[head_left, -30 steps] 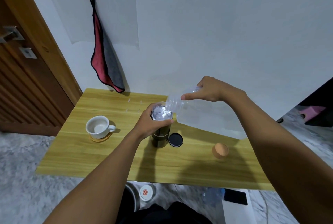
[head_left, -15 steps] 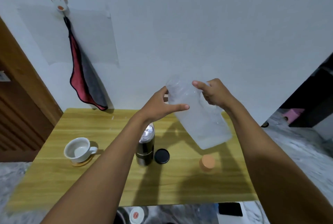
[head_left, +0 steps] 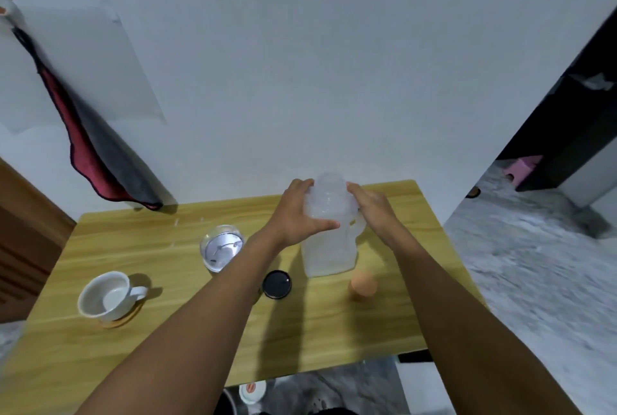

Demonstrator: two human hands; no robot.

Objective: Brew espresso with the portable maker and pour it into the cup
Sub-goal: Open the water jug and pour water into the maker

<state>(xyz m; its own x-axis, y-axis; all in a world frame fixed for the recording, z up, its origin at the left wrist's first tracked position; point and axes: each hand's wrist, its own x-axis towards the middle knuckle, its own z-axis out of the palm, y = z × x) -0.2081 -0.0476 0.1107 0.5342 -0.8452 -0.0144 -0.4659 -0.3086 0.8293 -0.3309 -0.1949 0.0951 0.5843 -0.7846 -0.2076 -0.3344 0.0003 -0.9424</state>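
Espresso maker (head_left: pixel 222 247) stood upright with its top open on the tabletop (head_left: pixel 140 247), left of my left hand (head_left: pixel 293 214), the nearer one, while the fingers of that hand and my right hand (head_left: pixel 372 211) gripped the upright water bottle (head_left: pixel 329 247).

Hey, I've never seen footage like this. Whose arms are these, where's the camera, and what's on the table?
No machine here: these are a person's own arms, filmed by one wide-angle camera worn on the head, looking down. The left hand and right hand both hold an upright clear plastic bottle near its neck. On the wooden table stand the portable espresso maker, its top open, a black lid, an orange cap and a white cup on a coaster. A red and grey cloth hangs on the wall.
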